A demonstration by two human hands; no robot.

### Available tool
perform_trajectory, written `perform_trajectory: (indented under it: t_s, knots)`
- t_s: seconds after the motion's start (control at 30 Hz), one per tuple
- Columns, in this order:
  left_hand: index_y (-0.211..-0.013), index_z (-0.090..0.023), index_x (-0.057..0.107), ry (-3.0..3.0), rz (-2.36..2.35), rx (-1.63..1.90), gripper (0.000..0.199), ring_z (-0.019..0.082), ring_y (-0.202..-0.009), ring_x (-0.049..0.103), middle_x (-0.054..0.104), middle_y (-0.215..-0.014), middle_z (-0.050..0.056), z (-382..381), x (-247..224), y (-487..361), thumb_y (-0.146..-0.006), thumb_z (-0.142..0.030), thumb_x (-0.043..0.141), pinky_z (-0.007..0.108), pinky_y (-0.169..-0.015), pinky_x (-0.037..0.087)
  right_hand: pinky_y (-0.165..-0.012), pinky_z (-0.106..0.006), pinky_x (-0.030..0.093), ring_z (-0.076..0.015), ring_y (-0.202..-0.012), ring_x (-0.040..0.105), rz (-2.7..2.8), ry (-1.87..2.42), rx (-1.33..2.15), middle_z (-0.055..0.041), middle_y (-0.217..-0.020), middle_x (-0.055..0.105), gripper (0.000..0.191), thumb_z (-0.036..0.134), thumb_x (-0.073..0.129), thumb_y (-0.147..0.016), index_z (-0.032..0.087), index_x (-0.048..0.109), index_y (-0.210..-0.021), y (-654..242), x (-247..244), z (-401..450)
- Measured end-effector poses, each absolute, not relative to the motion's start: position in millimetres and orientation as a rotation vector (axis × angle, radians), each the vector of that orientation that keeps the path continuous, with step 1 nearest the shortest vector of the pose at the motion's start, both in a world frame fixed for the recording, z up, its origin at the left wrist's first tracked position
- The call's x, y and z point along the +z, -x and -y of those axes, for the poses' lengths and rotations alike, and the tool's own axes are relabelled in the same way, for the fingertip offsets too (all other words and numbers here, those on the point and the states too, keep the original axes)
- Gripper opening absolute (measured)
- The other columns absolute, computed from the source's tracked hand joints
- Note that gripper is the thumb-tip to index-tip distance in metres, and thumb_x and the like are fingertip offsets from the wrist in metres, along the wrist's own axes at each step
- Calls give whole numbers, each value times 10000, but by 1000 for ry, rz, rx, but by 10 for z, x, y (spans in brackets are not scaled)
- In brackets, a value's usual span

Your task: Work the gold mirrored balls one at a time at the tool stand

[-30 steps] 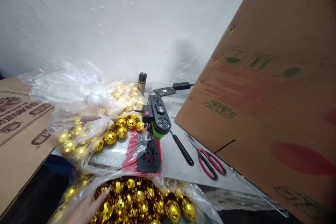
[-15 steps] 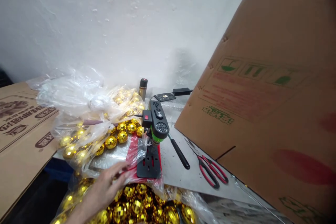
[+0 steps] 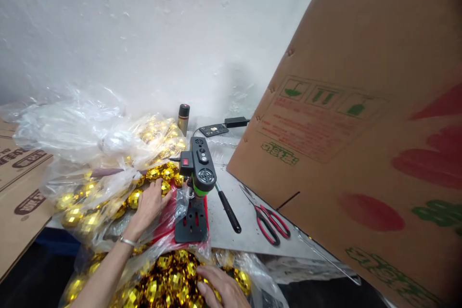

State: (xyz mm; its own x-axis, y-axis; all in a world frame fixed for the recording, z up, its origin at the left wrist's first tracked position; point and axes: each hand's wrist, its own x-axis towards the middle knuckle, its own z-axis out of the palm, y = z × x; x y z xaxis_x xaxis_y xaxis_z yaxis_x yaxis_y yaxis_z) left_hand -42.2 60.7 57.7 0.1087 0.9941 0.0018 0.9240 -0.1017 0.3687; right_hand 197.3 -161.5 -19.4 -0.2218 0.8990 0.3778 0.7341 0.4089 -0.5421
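Note:
My left hand [image 3: 149, 204], with a bracelet at the wrist, reaches to the gold mirrored balls on the table and has its fingers at one ball [image 3: 165, 187]. At the bottom, my right hand [image 3: 222, 286] is bent over gold balls [image 3: 176, 280] in an open clear plastic bag [image 3: 265, 279]; its fingertips touch one of them. Between and beyond the hands stands a small black and green machine [image 3: 204, 166] on a slotted black base [image 3: 191, 231], with red plastic under it.
Red-handled scissors [image 3: 269, 224] and a black-handled rod [image 3: 229, 211] lie right of the machine. A large carton [image 3: 325, 154] leans at the right. Behind are a dark bottle [image 3: 183, 119] and plastic bags [image 3: 68, 125]; another carton [image 3: 18, 187] is far left.
My left hand has moved up from beside the machine's base to the balls on the table. My right hand has come into view over the lower bag. The view has shifted right.

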Motion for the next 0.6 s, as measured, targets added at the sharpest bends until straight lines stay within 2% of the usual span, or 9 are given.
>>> perform_trajectory:
  t_s: [0.1, 0.17, 0.27, 0.33, 0.4, 0.5, 0.6]
  knots:
    - [-1424, -138, 571, -1687, -1637, 682, 524, 333, -1187, 767, 770, -1318, 194, -303, 409, 443, -1028, -480, 535, 441, -975, 621, -1017, -247, 626, -184, -1156, 799, 1971, 1480, 453, -41, -1273, 817, 342, 449, 566, -1086, 332, 746, -1352, -1979, -51, 1557]
    - [-1357, -175, 617, -1128, -1311, 943, 537, 325, -1139, 793, 793, -1288, 159, -24, 258, 418, -986, -562, 578, 460, -956, 650, -1019, -260, 629, -189, -1163, 796, 1937, 1514, 529, -51, -1262, 820, 357, 452, 526, -1102, 318, 755, -1342, -1952, 35, 1510]
    - [-1159, -201, 702, -635, -1080, 1059, 466, 317, -1071, 818, 825, -1209, 121, 317, 65, 328, -898, -586, 701, 482, -1002, 654, -1021, -285, 633, -201, -1162, 795, 1904, 1524, 615, -69, -1248, 824, 396, 481, 491, -1110, 286, 776, -1305, -1891, 106, 1474]
    - [-1106, -203, 704, -563, -1040, 1092, 430, 321, -1110, 810, 822, -1217, 116, 402, -17, 263, -882, -568, 738, 488, -1028, 651, -1025, -295, 632, -205, -1157, 795, 1885, 1530, 652, -75, -1243, 824, 422, 508, 479, -1109, 278, 785, -1285, -1851, 122, 1483]
    - [-1155, -213, 677, -590, -1040, 1110, 458, 320, -1116, 809, 816, -1230, 111, 372, -83, 212, -878, -567, 763, 504, -1026, 652, -1020, -291, 632, -202, -1146, 797, 1859, 1544, 657, -75, -1230, 828, 437, 527, 471, -1107, 281, 790, -1276, -1823, 122, 1506]
    - [-1260, -231, 601, -687, -1111, 1150, 623, 311, -1074, 817, 807, -1211, 111, 232, -194, 149, -820, -609, 829, 509, -1004, 652, -999, -275, 636, -197, -1118, 805, 1839, 1561, 640, -71, -1205, 834, 443, 550, 476, -1099, 289, 796, -1260, -1791, 95, 1547]
    - [-1323, -235, 567, -941, -1157, 1224, 744, 329, -1228, 757, 760, -1323, 135, 133, -315, 92, -785, -671, 836, 488, -1077, 604, -950, -254, 649, -195, -1067, 818, 1851, 1562, 635, -59, -1164, 844, 428, 549, 486, -1093, 299, 802, -1237, -1731, 28, 1605]
